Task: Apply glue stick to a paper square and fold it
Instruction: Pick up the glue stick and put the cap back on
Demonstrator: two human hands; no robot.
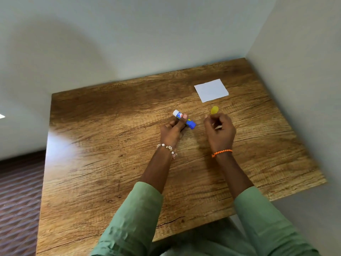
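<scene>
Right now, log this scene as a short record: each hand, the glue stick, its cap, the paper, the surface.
left hand: grips the glue stick, thumb across its label
right hand: fingers curled, pinching the yellow cap at its fingertips
glue stick: blue and white, uncapped, held just above the table, white end pointing away and left
yellow cap: off the stick, beyond the right hand
paper square: white, flat, unfolded, far right of the table, untouched
table: wood grain, set in a wall corner
task state: glue not yet applied
</scene>
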